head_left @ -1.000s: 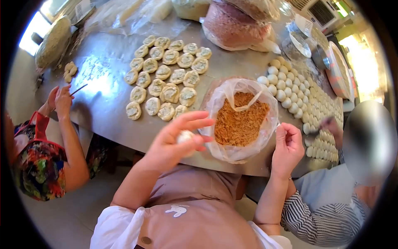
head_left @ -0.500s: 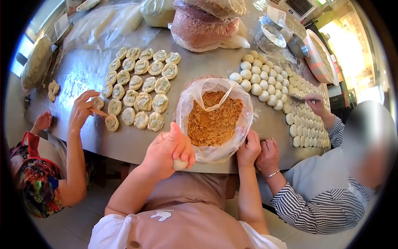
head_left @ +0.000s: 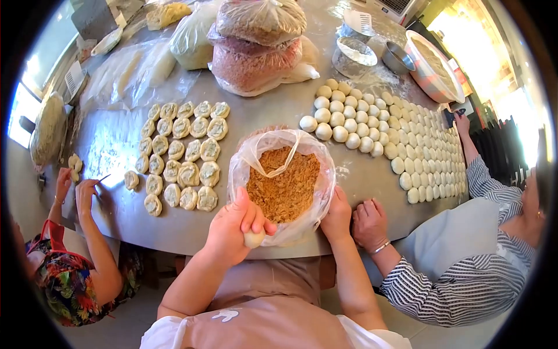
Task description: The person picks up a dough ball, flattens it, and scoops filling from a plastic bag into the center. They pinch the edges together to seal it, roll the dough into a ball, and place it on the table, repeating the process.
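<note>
My left hand (head_left: 232, 228) is closed with the thumb up, and a pale dough ball (head_left: 253, 239) shows below its curled fingers. It is at the near left edge of a clear plastic bag (head_left: 326, 168) filled with brown crumbly filling (head_left: 285, 189). At the bag's right side, my right hand (head_left: 337, 216) is closed against the plastic, gripping it; its fingertips are partly hidden.
Rows of filled dough pieces (head_left: 188, 174) lie to the left, smooth dough balls (head_left: 349, 119) to the right. Bagged fillings (head_left: 250, 61) are stacked behind. A co-worker's hand (head_left: 86, 195) holds a thin stick at left; another co-worker's hand (head_left: 367, 224) rests beside mine.
The view has shifted a little. The left co-worker's hand has drawn back from the dough pieces. The right co-worker's far hand has moved outward past the rows. My two hands keep their grips.
</note>
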The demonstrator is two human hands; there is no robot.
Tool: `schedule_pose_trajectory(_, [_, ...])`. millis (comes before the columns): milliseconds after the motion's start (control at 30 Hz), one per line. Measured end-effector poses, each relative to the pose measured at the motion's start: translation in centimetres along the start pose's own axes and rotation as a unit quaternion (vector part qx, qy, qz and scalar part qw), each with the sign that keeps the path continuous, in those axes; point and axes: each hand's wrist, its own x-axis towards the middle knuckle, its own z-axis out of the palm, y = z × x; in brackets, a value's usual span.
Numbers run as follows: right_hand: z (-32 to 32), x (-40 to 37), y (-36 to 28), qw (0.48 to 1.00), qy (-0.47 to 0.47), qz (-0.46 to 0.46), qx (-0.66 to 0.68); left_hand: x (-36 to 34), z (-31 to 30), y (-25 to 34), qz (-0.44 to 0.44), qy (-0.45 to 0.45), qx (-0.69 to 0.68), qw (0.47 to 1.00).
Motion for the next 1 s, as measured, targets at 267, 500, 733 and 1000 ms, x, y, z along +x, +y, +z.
schedule_pose_trajectory(267, [-7.5,2.9,-7.3,0.976,0.056,0.082,0.196,1.4,0.9,0.7,0.036,0.054,-0.041,0.997])
schedule_pose_trajectory(500, [-3.3,4.3,-15.2,0.948,-0.069,-0.068,0.303,2.2,3.0,-0.2,0.140,0.034,-0.068,0.987])
schedule_pose_trajectory(733, [-3.6,4.2,-15.0,0.828,-0.185,0.127,0.514,1.1,3.0,0.4,0.252,-0.056,0.040,0.965])
schedule_pose_trajectory(1000, [-1.9,3.7,-16.4,0.902,-0.105,0.015,0.418,2.1,-0.3,-0.5,0.329,-0.115,0.188,0.918])
